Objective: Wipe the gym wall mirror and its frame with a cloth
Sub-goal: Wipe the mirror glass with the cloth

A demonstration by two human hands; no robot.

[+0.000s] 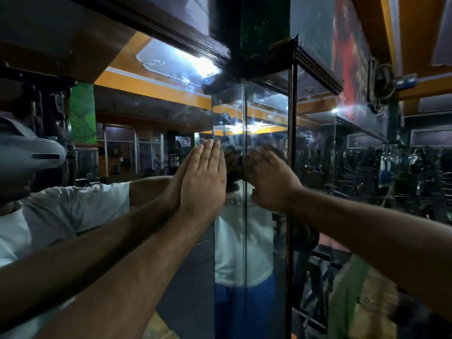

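Head view: the left hand (204,177) lies flat against the mirror (146,148) at the middle of the frame, fingers straight and together, pointing up, holding nothing. Just to its right, the right hand (270,178) presses a dark cloth (234,160) against the glass, fingers curved over it; most of the cloth is hidden behind the hand. The dark frame (291,148) runs vertically just right of the right hand, with its top moulding crossing the upper middle of the frame. The mirror fills the left and centre, reflecting a white shirt (73,206).
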